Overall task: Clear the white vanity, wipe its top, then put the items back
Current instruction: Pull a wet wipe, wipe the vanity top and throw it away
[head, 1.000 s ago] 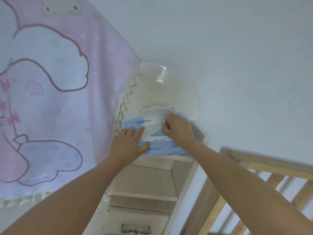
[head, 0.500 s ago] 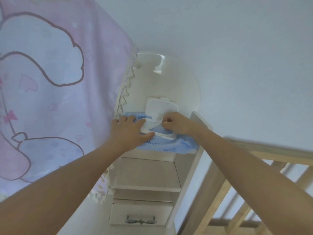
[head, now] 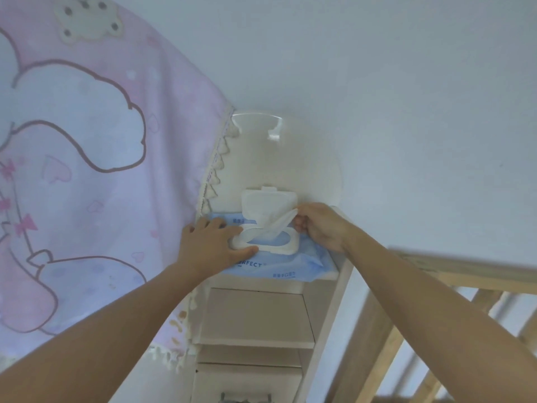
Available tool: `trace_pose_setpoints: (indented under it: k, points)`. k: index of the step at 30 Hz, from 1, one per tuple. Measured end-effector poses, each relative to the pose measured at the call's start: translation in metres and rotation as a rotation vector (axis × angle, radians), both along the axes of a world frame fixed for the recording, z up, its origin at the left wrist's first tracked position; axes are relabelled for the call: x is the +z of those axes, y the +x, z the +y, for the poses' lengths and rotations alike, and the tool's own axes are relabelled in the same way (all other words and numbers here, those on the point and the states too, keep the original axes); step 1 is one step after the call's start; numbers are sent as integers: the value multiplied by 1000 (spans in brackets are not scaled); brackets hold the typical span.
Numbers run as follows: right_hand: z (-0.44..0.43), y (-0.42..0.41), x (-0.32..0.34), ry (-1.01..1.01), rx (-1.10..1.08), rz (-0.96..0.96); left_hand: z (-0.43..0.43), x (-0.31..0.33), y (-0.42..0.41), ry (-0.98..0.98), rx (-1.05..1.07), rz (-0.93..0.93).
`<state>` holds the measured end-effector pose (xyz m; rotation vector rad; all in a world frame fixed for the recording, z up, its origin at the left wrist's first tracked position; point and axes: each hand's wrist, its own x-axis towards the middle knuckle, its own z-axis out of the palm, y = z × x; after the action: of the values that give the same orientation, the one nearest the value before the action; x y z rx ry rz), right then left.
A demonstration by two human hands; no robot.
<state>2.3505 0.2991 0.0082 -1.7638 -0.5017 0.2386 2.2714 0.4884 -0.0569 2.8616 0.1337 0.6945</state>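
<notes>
The pink cloth (head: 87, 170) hides the left side of your white vanity (head: 279, 158), and the bottom of the view cuts off the drawer handle (head: 247, 398). Most of the print on the blue wipes pack (head: 279, 267) is too blurred to read. The pack lies on the worktop (head: 327, 276) below the arched back panel, its lid (head: 268, 203) flipped up. Your left hand (head: 209, 245) presses flat on the pack, fingers spread and thumb against the dispenser rim. Your right hand (head: 319, 225) pinches a white wipe (head: 279, 225) that sticks partway out of the opening.

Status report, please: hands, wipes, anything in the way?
Left hand presses wipe pack down. Right hand pinches wipe, partly out; lid open. Pink curtain beside, not blocking.
</notes>
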Motion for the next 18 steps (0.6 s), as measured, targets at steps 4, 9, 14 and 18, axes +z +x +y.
trace_pose_setpoints:
  k: [4, 9, 14, 18]
  points:
    - [0, -8, 9, 9, -37, -21, -7, 5, 0, 20, 1, 27]
    - [-2, -20, 20, 450, -183, 86, -12, 6, 1, 32, 19, 83]
    - [-3, -38, 53, 606, -308, -11, -15, 8, 0, 23, 40, 108]
    - [-16, -50, 86, 653, -343, -126, -14, 5, 1, 46, 49, 101]
